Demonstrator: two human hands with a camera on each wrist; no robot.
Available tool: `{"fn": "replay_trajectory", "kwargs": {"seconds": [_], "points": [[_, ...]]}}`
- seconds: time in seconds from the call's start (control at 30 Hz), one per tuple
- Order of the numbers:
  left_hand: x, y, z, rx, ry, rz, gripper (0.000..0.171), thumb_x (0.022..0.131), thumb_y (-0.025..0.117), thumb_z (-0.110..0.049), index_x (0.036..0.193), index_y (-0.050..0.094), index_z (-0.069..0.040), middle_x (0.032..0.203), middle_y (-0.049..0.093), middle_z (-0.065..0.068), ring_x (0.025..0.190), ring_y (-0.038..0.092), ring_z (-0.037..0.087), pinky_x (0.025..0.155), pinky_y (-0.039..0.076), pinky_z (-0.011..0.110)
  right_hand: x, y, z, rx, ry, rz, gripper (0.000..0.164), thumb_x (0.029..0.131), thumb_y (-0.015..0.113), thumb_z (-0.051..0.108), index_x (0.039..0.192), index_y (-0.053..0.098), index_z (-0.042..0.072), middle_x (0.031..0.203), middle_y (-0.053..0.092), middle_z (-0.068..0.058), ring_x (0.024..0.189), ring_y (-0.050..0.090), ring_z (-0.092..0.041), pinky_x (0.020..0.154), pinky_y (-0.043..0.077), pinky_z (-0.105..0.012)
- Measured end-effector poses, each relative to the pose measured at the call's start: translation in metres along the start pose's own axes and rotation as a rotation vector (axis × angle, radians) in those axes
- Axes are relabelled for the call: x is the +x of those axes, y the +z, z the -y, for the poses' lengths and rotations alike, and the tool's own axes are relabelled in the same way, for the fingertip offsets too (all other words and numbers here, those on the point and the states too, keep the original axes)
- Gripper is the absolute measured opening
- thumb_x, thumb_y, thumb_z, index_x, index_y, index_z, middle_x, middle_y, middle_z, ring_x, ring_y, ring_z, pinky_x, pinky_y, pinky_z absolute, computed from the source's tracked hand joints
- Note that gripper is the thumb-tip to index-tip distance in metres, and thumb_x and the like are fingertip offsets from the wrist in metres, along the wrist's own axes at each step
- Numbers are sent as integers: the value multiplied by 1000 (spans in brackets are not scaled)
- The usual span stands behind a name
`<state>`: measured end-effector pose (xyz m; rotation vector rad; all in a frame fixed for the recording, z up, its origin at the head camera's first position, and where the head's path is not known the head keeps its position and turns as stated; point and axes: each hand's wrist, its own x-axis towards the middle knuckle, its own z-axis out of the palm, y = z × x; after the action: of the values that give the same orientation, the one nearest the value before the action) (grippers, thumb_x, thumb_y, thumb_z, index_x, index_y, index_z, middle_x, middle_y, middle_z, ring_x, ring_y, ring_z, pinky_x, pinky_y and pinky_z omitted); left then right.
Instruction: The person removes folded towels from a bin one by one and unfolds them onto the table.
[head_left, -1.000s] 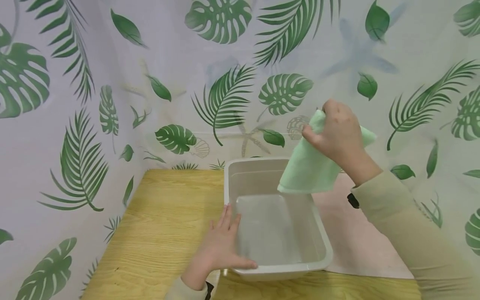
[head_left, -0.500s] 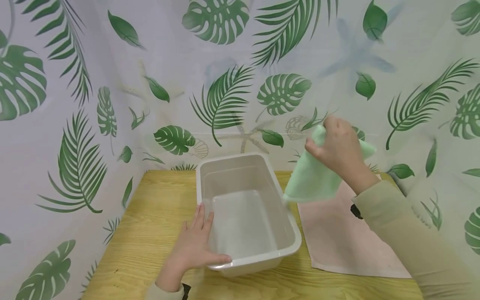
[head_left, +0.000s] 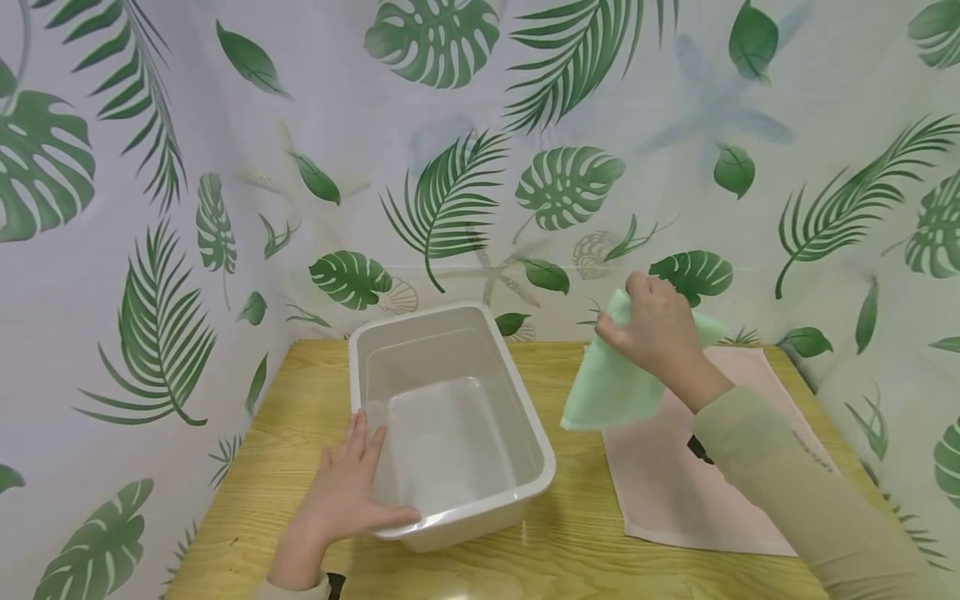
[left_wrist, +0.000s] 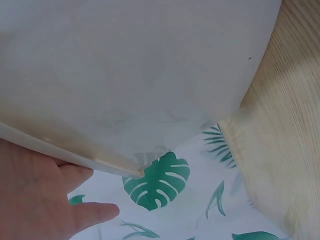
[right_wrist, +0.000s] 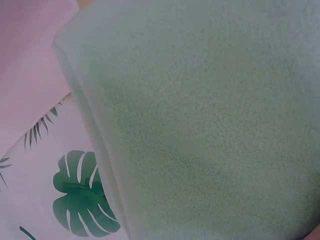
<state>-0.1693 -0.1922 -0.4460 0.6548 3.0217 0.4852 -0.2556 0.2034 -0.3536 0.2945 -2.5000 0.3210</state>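
A pale grey plastic basin (head_left: pixel 536 433) stands on the wooden table, with nothing seen inside. My left hand (head_left: pixel 337 496) lies over its near-left corner, fingers straight and spread across the left rim, thumb along the front rim. In the left wrist view, part of this hand (left_wrist: pixel 40 195) shows beyond the rim of the basin (left_wrist: pixel 150 75). My right hand (head_left: pixel 660 329) pinches a light green folded towel (head_left: pixel 611 383), which hangs in the air to the right of the basin. The towel (right_wrist: pixel 200 120) fills most of the right wrist view.
A pink towel (head_left: pixel 697 500) lies flat on the right of the yellow wooden table (head_left: pixel 262 467), partly under the right sleeve. A leaf-patterned curtain (head_left: pixel 450 100) closes off the back and sides.
The basin has slid left, away from the pink towel, with my left hand on it. My right hand has lowered the green towel, which no longer overlaps the basin.
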Motion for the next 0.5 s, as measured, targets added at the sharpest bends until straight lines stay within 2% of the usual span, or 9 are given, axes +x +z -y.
{"fn": "replay_trajectory", "kwargs": {"seconds": [0.13,0.27,0.4,0.5], "points": [[-1,0,5,-10,9,-4,117,56,53,-78,138,25,1,144,-1,23,131,-1,34,91,12,67,-2,5,0,1,-7,1,31,72,55,28,79,40,2,61,39,-8,53,39,-26,47,30,-35],[-5,0,2,-12,2,-10,114,59,52,-77,138,24,0,143,0,25,131,0,35,92,11,67,-4,7,1,9,-8,-4,31,72,55,27,79,40,1,62,40,-9,53,40,-26,47,32,-36],[-14,3,-15,-33,-61,-48,107,66,51,-72,137,25,4,140,4,31,129,2,40,93,13,65,-8,9,0,22,-6,3,30,72,55,27,79,41,1,63,41,-9,54,41,-26,46,32,-35],[-19,12,-36,-18,-126,-149,98,75,52,-62,134,24,11,136,7,38,127,6,46,94,18,62,-12,10,-1,23,-8,6,30,72,55,26,79,41,2,62,40,-7,54,40,-25,47,31,-34]]}}
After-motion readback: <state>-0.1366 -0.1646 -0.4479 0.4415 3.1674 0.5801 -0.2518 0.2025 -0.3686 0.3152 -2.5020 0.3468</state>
